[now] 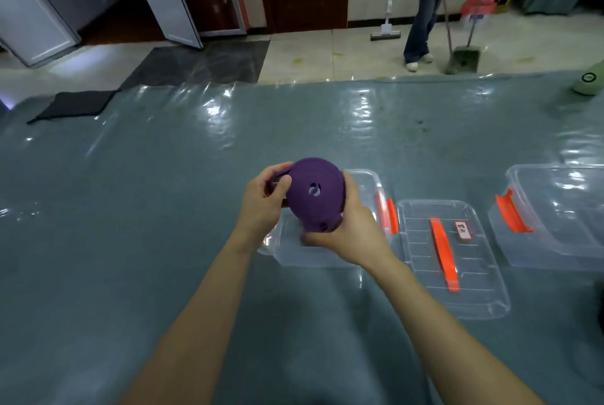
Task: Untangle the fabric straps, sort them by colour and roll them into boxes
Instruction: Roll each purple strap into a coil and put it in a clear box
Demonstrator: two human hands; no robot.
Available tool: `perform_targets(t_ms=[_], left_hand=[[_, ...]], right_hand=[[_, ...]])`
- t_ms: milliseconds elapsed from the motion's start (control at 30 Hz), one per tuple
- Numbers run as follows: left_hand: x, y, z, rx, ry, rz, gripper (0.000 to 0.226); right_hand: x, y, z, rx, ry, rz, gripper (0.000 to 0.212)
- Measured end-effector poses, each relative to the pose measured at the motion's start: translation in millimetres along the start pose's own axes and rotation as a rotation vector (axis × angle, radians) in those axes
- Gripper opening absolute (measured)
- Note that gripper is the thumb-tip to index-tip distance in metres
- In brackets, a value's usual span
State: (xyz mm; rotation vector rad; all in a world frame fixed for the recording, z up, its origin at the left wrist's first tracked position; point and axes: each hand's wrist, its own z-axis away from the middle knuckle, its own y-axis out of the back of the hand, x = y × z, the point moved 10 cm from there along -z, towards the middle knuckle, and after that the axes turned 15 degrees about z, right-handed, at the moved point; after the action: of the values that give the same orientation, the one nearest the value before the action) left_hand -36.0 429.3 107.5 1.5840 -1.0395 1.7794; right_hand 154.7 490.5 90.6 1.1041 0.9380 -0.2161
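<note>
Clamping the rolled purple strap (312,198), the left hand (261,206) pinches its loose tail and the right hand (351,234) curls its fingers (352,192) round the coil, probably against unwinding; the clear box (313,257) lies just beneath the fingers.

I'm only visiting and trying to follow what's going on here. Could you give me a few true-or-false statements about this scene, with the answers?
1. The left hand and right hand both grip the roll. True.
2. The roll lies inside the box. False: it is held in the air over the box.
3. A lid lies on the table, right of that box. True.
4. The roll is orange. False: it is purple.
</note>
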Motion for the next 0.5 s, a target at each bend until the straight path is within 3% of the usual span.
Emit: perform_targets(t_ms=[133,233,367,500], left_hand=[[-16.8,-7.4,-16.1,-0.029,0.101,-0.018,0.026],[-29.4,-14.4,-27.4,-0.057,0.161,-0.038,0.027],[-54.1,-20.4,-34.5,-0.024,0.203,-0.088,0.02],[-95.2,-17.8,-28.5,0.018,0.312,-0.101,0.025]], right_hand=[[1.7,24.4,-21.0,0.21,0.087,0.313,0.103],[7.4,16.2,-37.6,0.167,0.118,0.438,0.117],[19.4,13.5,-48.2,0.197,0.113,0.538,0.096],[31.7,-4.4,-56.7,0.115,0.054,0.57,0.093]])
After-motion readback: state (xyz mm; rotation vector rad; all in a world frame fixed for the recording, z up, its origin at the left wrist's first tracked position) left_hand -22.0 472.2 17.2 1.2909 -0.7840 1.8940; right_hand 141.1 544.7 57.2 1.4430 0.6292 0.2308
